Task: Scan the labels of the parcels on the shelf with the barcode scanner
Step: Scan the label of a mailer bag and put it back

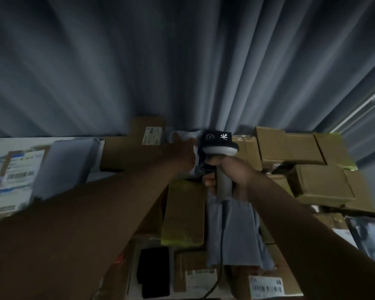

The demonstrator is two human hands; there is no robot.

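My right hand [227,176] is wrapped round the scanner [220,146] handle, fingers curled tight at the front, head pointed up and away toward the top of the stack. My left hand [183,151] reaches in just beside it, up against a pale, crumpled parcel [183,135] at the back; I can't tell whether those fingers are gripping it or only pressing, they're hidden and blurred.

Boxes [290,148] are heaped loosely on the right, more parcels lie flat below my arms, and a labelled box [152,136] stands just left of my hand. Another label [20,176] shows far left, smeared.

Risks now: everything's dim and blurry, so the scanner may read nothing, or catch that neighbouring label instead of the one I want. The pale parcel looks soft; if its label is creased, the beam may miss it. The cable [222,245] trails down across the parcels below, and a tug could snag an edge or drag something. And leaning in with my left hand could nudge that loose heap over.
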